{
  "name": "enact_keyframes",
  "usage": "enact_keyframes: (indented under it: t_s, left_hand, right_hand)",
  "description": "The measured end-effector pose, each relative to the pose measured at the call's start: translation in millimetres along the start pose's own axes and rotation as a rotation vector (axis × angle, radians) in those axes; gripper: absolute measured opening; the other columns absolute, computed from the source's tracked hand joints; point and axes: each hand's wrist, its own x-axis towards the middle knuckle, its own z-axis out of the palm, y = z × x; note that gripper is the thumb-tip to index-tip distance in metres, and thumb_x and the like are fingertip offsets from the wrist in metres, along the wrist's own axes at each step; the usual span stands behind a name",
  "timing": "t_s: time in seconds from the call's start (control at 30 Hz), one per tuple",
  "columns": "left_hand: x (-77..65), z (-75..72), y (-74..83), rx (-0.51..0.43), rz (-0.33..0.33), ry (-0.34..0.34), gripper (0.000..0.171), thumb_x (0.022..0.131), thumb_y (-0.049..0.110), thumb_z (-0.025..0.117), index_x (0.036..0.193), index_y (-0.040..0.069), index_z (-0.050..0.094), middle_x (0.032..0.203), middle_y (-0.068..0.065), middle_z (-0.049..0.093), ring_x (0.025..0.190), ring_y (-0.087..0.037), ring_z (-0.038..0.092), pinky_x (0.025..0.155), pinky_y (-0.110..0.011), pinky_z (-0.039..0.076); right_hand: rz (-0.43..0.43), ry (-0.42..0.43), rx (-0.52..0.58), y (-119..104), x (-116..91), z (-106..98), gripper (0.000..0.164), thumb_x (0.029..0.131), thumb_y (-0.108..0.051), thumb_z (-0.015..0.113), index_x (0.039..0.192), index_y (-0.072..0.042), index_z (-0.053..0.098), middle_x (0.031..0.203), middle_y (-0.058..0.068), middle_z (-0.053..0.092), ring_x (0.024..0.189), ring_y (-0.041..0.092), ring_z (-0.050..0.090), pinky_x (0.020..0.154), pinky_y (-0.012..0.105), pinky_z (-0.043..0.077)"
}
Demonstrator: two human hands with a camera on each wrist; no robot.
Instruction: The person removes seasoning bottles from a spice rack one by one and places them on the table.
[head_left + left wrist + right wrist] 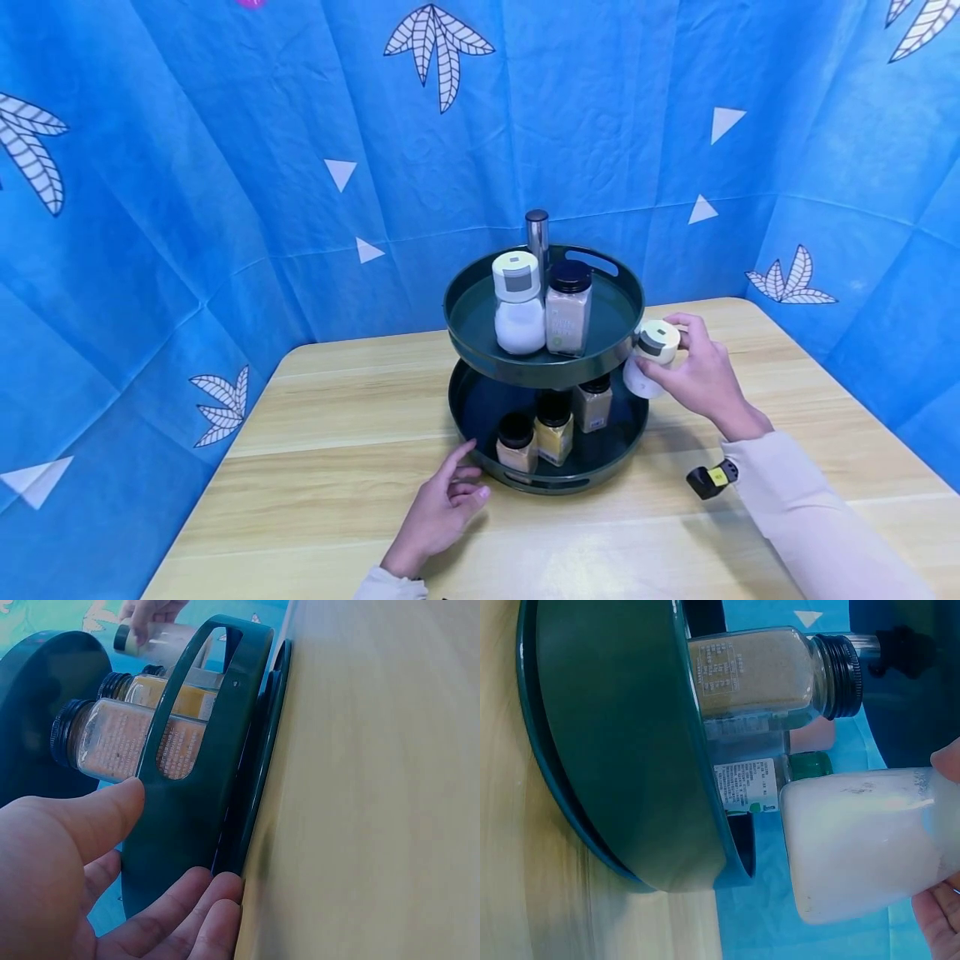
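Note:
A two-tier dark green turntable rack [480, 367] stands on the table. My right hand [701, 371] grips a white-lidded seasoning jar [651, 358] by its upper part, off the rack's right side; white contents fill its body in the right wrist view, above the lower tray's rim [705, 742]. My left hand [438, 512] is at the lower tray's front left edge, fingers loosely bent, fingertips at the wall [180, 825]. Black-capped spice jars [517, 442] sit in the lower tray, along with a green-capped jar [750, 784] visible from the right wrist.
On the upper tray stand another white-lidded jar [519, 308] and a black-capped spice jar [567, 312], beside the metal centre post [537, 237]. Wooden table surface [345, 450] surrounds the rack. Blue patterned cloth [285, 150] hangs behind and at both sides.

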Motion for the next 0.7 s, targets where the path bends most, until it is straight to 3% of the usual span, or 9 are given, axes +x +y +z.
enact_keyframes:
  t_s: [0.17, 0.7]
  left_hand:
    - [0.1, 0.0, -0.4, 0.002, -0.004, 0.001, 0.063, 0.091, 0.01, 0.062, 0.145, 0.009, 0.032, 0.122, -0.028, 0.056, 0.101, -0.03, 0.06, 0.088, -0.038, 0.053]
    - [0.1, -0.3, -1.3, -0.004, 0.011, 0.001, 0.063, 0.09, 0.009, 0.063, 0.145, 0.008, 0.032, 0.121, -0.029, 0.055, 0.101, -0.03, 0.06, 0.088, -0.039, 0.052]
  right_hand:
    - [0.009, 0.001, 0.009, 1.8, -1.0, -1.5, 0.063, 0.076, -0.012, 0.077, 0.123, 0.003, 0.038, 0.106, 0.035, 0.063, 0.095, 0.05, 0.06, 0.075, 0.066, 0.047]
    - [0.032, 0.02, -0.009, 5.6, -3.9, -9.5, 0.064, 0.076, -0.016, 0.078, 0.123, 0.003, 0.039, 0.104, 0.034, 0.064, 0.095, 0.049, 0.06, 0.076, 0.065, 0.045]
